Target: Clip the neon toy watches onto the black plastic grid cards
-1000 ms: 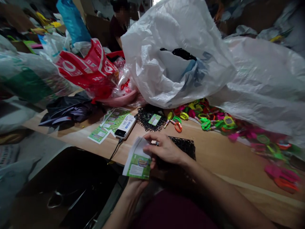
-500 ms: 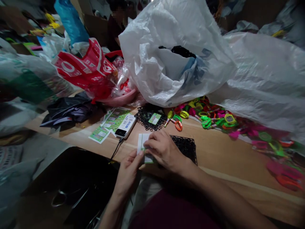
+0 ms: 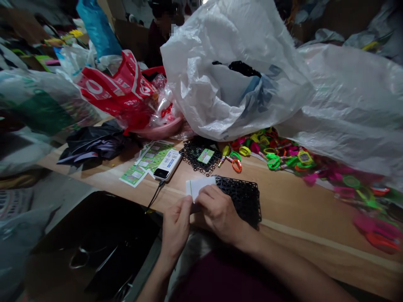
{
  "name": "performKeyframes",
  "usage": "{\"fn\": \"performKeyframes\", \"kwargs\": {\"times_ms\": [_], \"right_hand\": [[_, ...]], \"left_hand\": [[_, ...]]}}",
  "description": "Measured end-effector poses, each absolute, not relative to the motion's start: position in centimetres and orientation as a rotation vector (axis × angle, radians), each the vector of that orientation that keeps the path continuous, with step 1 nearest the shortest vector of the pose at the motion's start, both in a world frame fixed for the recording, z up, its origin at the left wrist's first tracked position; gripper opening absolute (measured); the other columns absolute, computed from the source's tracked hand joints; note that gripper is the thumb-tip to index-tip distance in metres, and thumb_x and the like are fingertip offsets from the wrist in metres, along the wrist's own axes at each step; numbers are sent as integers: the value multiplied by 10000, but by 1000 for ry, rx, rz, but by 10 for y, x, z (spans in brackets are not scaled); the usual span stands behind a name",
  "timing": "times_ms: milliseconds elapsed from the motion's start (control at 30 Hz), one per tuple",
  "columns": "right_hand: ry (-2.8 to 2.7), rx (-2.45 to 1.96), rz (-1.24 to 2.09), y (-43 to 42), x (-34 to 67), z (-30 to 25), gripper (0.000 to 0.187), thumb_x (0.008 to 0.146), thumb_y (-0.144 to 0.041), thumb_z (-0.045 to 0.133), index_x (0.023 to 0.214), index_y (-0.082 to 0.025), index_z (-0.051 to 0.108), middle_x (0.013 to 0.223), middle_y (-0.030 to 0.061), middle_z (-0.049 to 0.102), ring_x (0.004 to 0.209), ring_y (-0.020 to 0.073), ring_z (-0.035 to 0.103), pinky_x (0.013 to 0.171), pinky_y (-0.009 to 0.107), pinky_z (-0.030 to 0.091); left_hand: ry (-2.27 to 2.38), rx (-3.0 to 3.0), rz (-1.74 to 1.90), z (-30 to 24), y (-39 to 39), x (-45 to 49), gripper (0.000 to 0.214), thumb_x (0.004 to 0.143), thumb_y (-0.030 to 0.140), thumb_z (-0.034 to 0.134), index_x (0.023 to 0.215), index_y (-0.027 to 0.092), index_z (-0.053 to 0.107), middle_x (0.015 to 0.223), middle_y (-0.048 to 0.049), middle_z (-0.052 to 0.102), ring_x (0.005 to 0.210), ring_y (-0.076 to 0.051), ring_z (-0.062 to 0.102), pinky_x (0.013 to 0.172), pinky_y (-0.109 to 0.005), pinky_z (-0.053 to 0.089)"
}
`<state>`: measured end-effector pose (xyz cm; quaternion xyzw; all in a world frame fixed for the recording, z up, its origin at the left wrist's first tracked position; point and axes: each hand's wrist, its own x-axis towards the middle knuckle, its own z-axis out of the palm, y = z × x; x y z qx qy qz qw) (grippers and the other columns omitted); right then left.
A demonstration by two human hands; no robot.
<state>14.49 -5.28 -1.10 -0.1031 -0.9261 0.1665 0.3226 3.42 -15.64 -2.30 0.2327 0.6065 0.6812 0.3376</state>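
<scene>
Near the table's front edge, a small white paper sheet (image 3: 200, 183) with a thin green line is pinched between both hands. My left hand (image 3: 176, 219) has thumb and fingers closed on its lower left corner. Curled fingers of my right hand (image 3: 220, 213) grip its lower right part and cover some of it. Just beyond the right hand lies a black openwork plastic grid (image 3: 242, 193). Behind it is a second black grid (image 3: 190, 152) with a green-and-white printed label (image 3: 205, 156) on top.
Printed green sheets (image 3: 137, 171) lie at left, partly under a white power bank (image 3: 168, 165) with a cable. Colourful plastic toy watches (image 3: 273, 161) are heaped at right. Behind stand a big white sack (image 3: 201, 105), a pink basin (image 3: 162, 131) and a red bag (image 3: 107, 90). A dark open box (image 3: 94, 235) sits lower left.
The sheet has turned between my hands, showing mostly plain white where more green print showed before. My right hand has moved lower, its fingers more curled. The view has shifted slightly.
</scene>
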Motion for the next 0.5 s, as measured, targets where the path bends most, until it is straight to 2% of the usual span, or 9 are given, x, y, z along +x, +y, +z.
{"fn": "performKeyframes", "kwargs": {"times_ms": [100, 233, 300, 367, 433, 500], "right_hand": [[-2370, -187, 595, -55, 153, -7, 173, 1016, -151, 489, 928, -188, 633, 931, 88, 617, 862, 221, 541, 758, 339, 486], [-2183, -27, 902, -58, 178, 8, 69, 978, -174, 625, 962, -230, 663, 1036, 68, 674, 943, 205, 607, 827, 344, 519], [-2023, -166, 1115, -52, 195, 16, 70, 949, -181, 675, 929, -248, 672, 1001, 39, 694, 938, 199, 636, 830, 343, 527], [-1869, -466, 1263, -38, 211, 20, 58, 919, -244, 726, 900, -245, 671, 909, 18, 689, 847, 187, 645, 757, 320, 528], [-1767, -767, 1303, -18, 225, 16, 143, 879, -328, 764, 884, -227, 663, 825, 4, 663, 751, 171, 620, 677, 293, 505], [-1747, -956, 1293, 4, 234, 6, 219, 831, -377, 783, 864, -206, 652, 777, -5, 643, 704, 159, 592, 642, 282, 477]], "left_hand": [[1602, 586, 1812, -21, -155, 37, 364, 808, 507, 764, 686, 170, 701, 639, 4, 617, 660, -145, 546, 619, -227, 455], [1566, 409, 1886, -29, -154, 13, 506, 704, 640, 793, 813, 153, 714, 616, 1, 638, 596, -151, 572, 559, -243, 466], [1561, 344, 1942, -35, -159, -7, 589, 627, 674, 828, 889, 160, 711, 633, 9, 657, 601, -155, 592, 564, -242, 478], [1559, 316, 1957, -38, -169, -25, 627, 565, 636, 886, 945, 169, 711, 660, 15, 673, 618, -156, 606, 565, -230, 479], [1573, 431, 1834, -37, -179, -32, 569, 621, 580, 887, 982, 173, 721, 706, 1, 693, 636, -156, 611, 564, -221, 476], [1608, 753, 1584, -32, -184, -25, 391, 786, 534, 788, 934, 177, 733, 731, -18, 691, 645, -150, 601, 565, -215, 465]]}}
